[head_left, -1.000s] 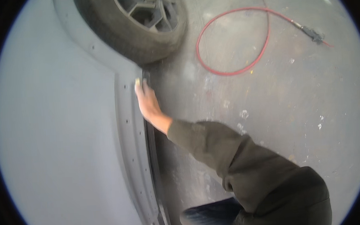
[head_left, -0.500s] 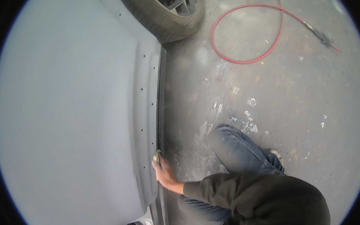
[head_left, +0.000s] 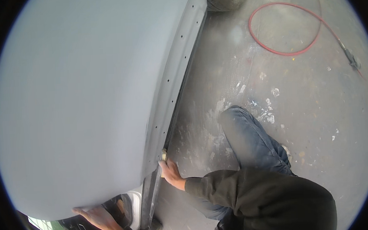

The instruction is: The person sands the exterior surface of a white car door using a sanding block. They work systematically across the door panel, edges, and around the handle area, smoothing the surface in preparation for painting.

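View: head, looking down.
Panel (head_left: pixel 86 100): large vehicle panel, matte pale grey, smooth, gently curved; fills the left half.
Flange (head_left: pixel 177 64): stepped border along the panel's right side, same grey, pierced by small dark round holes in 2 staggered rows.
Right hand (head_left: pixel 172 174): at the lower end of the flange; fingers and thumb closed around a block, leaving little gap.
Block (head_left: pixel 164 156): small, narrow, yellowish, straight-sided; in the right hand, at the flange's outer edge; material cannot be told.
Left hand (head_left: pixel 98 218): at the panel's lower edge, fingers partly hidden; how far open, and whether it has hold of the edge, cannot be told.
Sill strip (head_left: pixel 149 197): long, straight, dark grey, beside the flange's lower end.
White frame (head_left: pixel 135 207): curved, glossy, left of the sill strip.
Tyre (head_left: pixel 227 2): dusty dark rubber, at the panel's upper right end.
Hose (head_left: pixel 250 26): red, flexible, lying in 1 loop, a dark fitting (head_left: pixel 351 59) near its end.
Floor (head_left: pixel 214 54): grey, scuffed, flecked with white.
Clothing: dark olive sleeve (head_left: pixel 222 190), fabric creased; blue denim leg (head_left: pixel 255 140), knee bent.
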`<state>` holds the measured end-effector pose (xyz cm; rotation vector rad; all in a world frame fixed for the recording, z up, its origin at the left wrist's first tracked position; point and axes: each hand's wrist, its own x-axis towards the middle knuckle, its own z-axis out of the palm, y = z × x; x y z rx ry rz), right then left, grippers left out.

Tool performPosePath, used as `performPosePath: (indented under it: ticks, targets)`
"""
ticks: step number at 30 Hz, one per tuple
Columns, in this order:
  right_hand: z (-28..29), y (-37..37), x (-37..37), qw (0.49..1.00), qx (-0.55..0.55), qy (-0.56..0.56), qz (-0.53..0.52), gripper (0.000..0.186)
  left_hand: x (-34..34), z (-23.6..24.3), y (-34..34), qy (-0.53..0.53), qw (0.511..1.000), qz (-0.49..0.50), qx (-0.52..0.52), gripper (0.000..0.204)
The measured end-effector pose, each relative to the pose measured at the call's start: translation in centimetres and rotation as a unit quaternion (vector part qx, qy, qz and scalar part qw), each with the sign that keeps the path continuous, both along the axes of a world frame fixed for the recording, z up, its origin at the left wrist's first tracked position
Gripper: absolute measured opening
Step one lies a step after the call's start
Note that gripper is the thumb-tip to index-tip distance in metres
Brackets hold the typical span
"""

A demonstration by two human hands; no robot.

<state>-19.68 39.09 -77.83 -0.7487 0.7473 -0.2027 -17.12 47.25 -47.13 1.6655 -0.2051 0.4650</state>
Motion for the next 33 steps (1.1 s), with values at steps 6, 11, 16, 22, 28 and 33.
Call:
performPosePath:
  ticks: [6, 11, 16, 22, 28, 33]
  targets:
    - [0.0, -7.9, 1.0, 0.991, 0.062, -0.054, -0.105, 0.037, -1.1, 0.1, 1.8, 0.005, 0.999, 0.044, 0.006, 0.082]
    - [0.9, 2.2, 0.9, 0.994, 0.044, 0.004, -0.104, 0.042, -0.7, 0.0, -1.3, -0.015, 0.999, 0.014, 0.029, 0.081]
    - [1.8, 0.6, 0.8, 0.951, 0.307, 0.020, 0.038, 0.041, -0.4, 0.3, 0.4, 0.010, 1.000, 0.011, -0.009, 0.080]
    - [5.2, -16.5, 2.0, 0.984, -0.051, -0.042, -0.168, 0.062, 1.7, -0.5, 4.7, -0.030, 0.999, 0.035, 0.023, 0.080]
    - [6.7, -28.8, 5.2, 0.898, -0.313, -0.097, -0.293, 0.070, 5.3, -1.3, 12.4, 0.067, 0.981, -0.079, -0.167, 0.059]
    - [4.4, -27.4, 5.2, 0.861, -0.399, -0.157, -0.272, 0.071, 1.9, -1.4, 6.6, 0.026, 0.998, 0.013, -0.061, 0.058]
